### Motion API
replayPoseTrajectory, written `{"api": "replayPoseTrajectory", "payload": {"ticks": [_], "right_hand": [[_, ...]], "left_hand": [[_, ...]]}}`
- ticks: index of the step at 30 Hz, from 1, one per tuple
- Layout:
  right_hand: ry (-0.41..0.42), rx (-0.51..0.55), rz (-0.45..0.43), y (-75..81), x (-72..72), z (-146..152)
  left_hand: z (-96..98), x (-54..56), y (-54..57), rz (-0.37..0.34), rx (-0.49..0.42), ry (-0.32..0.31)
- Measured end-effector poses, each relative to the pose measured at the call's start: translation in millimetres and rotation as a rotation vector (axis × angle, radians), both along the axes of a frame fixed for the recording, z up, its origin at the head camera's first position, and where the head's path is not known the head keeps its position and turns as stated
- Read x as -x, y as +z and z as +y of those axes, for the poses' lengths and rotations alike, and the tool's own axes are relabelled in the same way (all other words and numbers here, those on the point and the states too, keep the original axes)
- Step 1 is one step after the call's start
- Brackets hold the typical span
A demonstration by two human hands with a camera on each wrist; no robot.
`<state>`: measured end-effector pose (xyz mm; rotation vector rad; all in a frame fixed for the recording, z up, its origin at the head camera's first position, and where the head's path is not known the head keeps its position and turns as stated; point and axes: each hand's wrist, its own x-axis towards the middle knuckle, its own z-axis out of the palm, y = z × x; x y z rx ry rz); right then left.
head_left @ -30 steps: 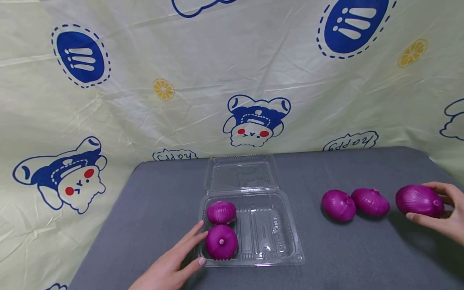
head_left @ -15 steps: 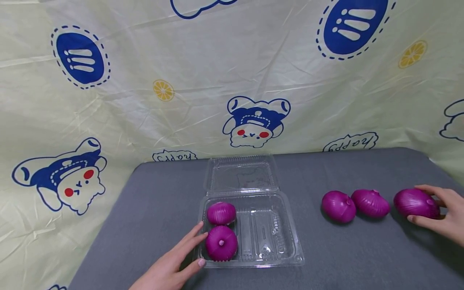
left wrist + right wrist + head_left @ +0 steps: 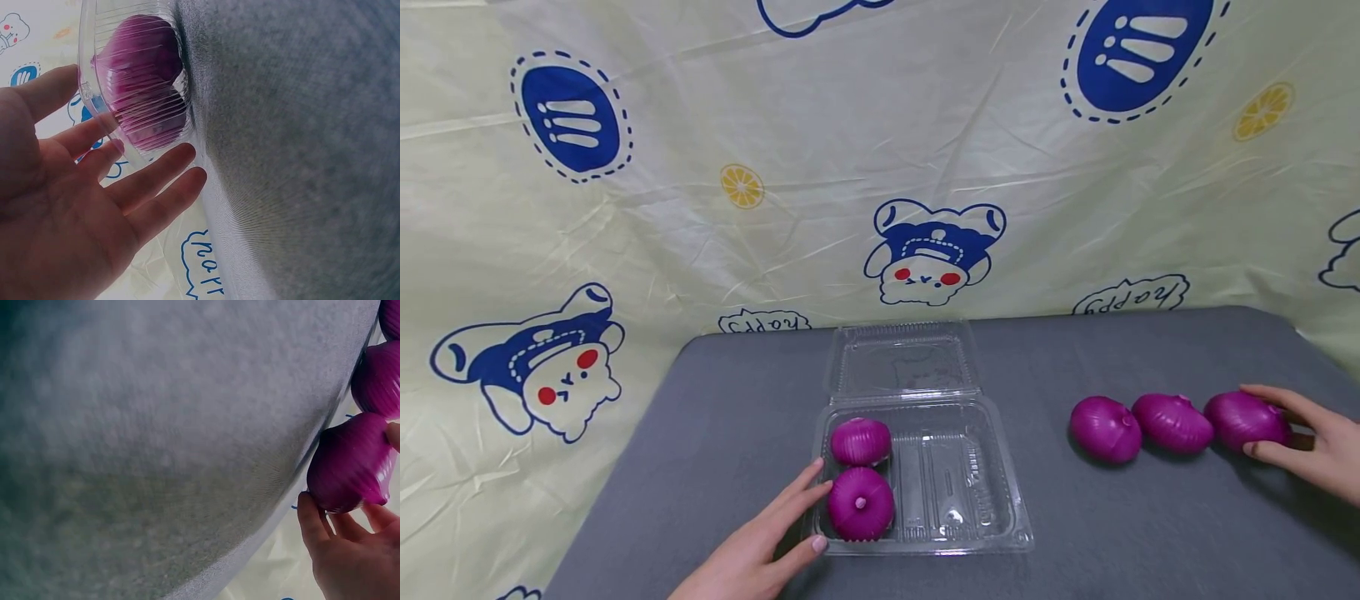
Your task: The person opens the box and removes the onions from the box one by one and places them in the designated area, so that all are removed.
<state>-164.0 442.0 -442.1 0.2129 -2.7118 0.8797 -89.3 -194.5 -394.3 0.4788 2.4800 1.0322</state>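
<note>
A clear plastic clamshell box (image 3: 955, 546) lies with its lid (image 3: 901, 358) folded back. Two purple onions fill its left side, the far onion (image 3: 861, 442) behind the near onion (image 3: 861, 504). My left hand (image 3: 760, 542) touches the box's left rim, its fingers fairly straight; the left wrist view shows the fingers (image 3: 156, 181) spread by the wall. On the right, my right hand (image 3: 1318, 446) holds a purple onion (image 3: 1243, 421) between thumb and fingers, down on the cloth. It sits beside a middle onion (image 3: 1172, 423), with another onion (image 3: 1105, 429) further left.
Grey cloth (image 3: 737, 417) covers the table. Behind it hangs a pale printed curtain (image 3: 820, 242) with cartoon figures. The right half of the box shows bare ribbed plastic (image 3: 940, 475).
My right hand has brought its onion down and leftward, closing the gap to the middle onion. The left hand and the box have stayed put.
</note>
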Motion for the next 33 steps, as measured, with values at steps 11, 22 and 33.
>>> {"api": "replayPoseTrajectory", "payload": {"ticks": [11,22,33], "right_hand": [[0.01,-0.148,-0.299,17.2,7.6,-3],[-0.005,-0.142,-0.261,13.2,5.7,-3],[-0.037,-0.128,-0.213,17.5,-0.9,-5]], "left_hand": [[-0.6,-0.9,-0.9,-0.006,-0.013,0.0],[-1.1,-1.9,-1.5,0.004,-0.002,-0.004],[-0.2,-1.2,0.5,0.004,0.005,-0.002]]}}
